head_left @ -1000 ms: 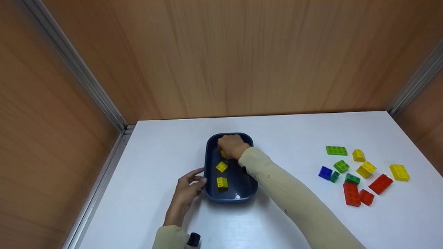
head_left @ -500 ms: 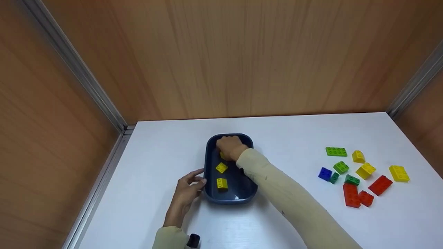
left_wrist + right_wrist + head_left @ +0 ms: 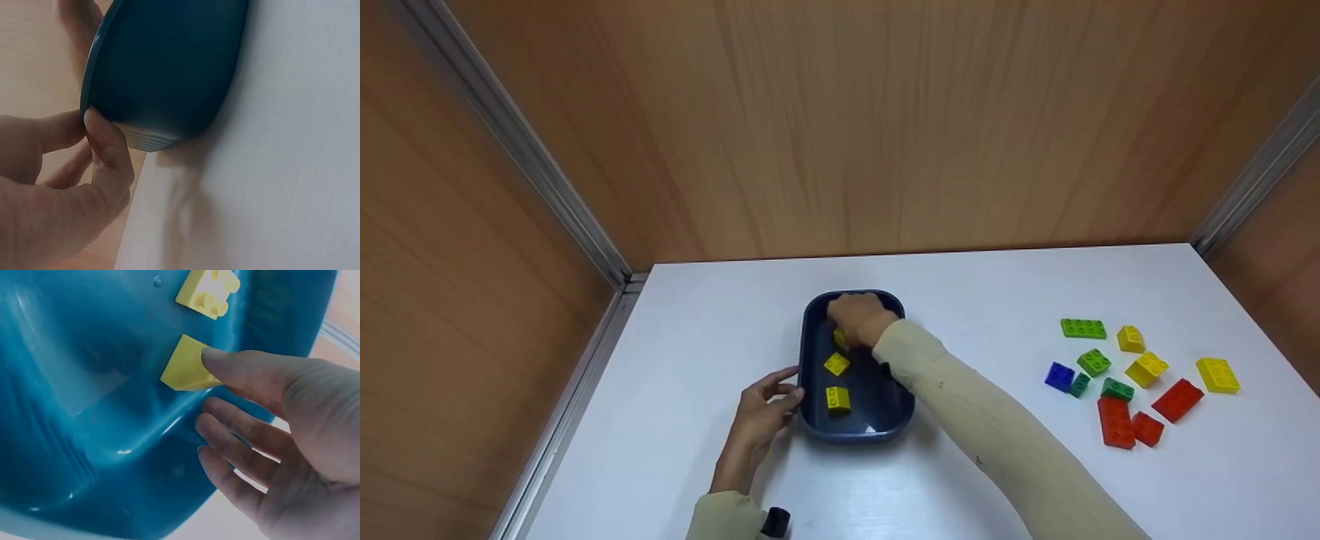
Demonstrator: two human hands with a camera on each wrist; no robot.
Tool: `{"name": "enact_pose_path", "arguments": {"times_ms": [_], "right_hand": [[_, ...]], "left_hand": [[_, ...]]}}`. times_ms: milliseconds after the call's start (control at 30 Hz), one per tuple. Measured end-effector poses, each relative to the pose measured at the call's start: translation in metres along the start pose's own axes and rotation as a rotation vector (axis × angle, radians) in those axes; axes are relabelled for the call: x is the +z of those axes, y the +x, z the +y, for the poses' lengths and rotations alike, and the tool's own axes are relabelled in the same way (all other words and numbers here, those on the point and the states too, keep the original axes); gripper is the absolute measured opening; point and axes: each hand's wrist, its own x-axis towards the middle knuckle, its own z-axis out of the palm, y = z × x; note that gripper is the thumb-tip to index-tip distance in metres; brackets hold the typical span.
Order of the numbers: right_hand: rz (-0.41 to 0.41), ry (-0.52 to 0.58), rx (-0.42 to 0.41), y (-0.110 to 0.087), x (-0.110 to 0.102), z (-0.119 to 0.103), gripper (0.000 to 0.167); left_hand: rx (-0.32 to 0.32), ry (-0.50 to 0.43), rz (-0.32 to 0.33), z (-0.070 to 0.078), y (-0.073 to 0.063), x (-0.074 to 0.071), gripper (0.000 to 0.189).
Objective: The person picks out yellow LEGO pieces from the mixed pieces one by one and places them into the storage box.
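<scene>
A dark blue oblong tray (image 3: 877,416) rests on the white table. My left hand (image 3: 761,412) pinches its left rim; in the left wrist view thumb and forefinger meet at the edge. Inside the far end of the tray, my right hand (image 3: 856,315) pinches a yellow toy brick (image 3: 187,367), thumb on its side, forefinger hidden, other fingers loosely bent. Another yellow brick (image 3: 205,291) lies beside it. From the head view, one yellow brick (image 3: 840,337) peeks out under the hand, with a second yellow brick (image 3: 836,364) and a third yellow brick (image 3: 838,400) nearer me.
Several loose bricks lie at the table's right: green (image 3: 1083,328), blue (image 3: 1059,376), red (image 3: 1115,422) and yellow (image 3: 1218,375). A wooden panel (image 3: 840,127) stands along the back, another wooden panel (image 3: 472,300) on the left. My right sleeve (image 3: 997,427) crosses the table.
The scene shifts slightly leftward in the head view. Both hands, the tray and the bricks keep nearly the same places relative to one another.
</scene>
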Motion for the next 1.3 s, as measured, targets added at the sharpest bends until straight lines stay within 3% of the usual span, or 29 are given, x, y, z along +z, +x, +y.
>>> {"name": "enact_pose_path", "arguments": {"times_ms": [667,867,1300], "right_hand": [[0.061,0.039,-0.066,-0.012,-0.009,0.010,0.027],[0.105,0.070,-0.123,-0.020,-0.007,0.017,0.022],[0.211,0.001,-0.226,-0.045,-0.004,0.034,0.035]], "left_hand": [[0.019,-0.024,-0.001,0.000,0.001,0.001,0.045],[0.020,-0.018,0.000,0.000,0.001,0.001,0.045],[0.007,-0.012,0.009,-0.001,0.003,0.002,0.044]]}}
